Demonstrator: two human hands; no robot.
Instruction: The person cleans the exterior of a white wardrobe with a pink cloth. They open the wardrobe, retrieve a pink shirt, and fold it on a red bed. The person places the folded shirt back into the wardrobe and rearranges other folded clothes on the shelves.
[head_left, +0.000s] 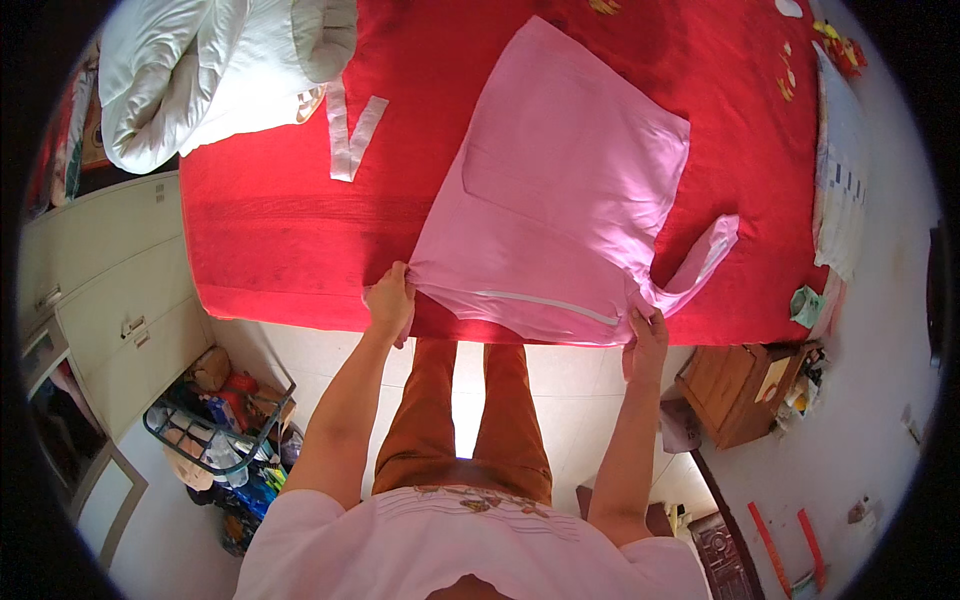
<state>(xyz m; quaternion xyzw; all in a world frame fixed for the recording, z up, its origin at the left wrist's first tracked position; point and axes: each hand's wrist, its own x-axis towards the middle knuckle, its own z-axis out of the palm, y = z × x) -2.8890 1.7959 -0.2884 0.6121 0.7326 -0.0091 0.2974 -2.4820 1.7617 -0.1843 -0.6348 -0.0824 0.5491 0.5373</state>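
Observation:
A pink cloth apron (555, 165) lies spread on a red bed cover (262, 247), its near edge raised between my two hands. My left hand (391, 300) grips the near left corner, and a short piece of pink cloth hangs below that fist. At the near right corner, my right hand (646, 337) pinches the fabric between thumb and fingers. A pink strap (705, 259) curls out over the cover beside my right hand. Along the near edge runs a narrow white strip (551, 304). A stitched outline like a pocket shows on the apron's middle.
A white quilt (225, 75) is heaped at the far left, with a folded pale strip (349, 142) beside it. A pillow (840, 172) lines the bed's right side. Below stand a wooden cabinet (727, 390) at right and a filled metal rack (217, 442) at left, near pale cabinets (127, 277).

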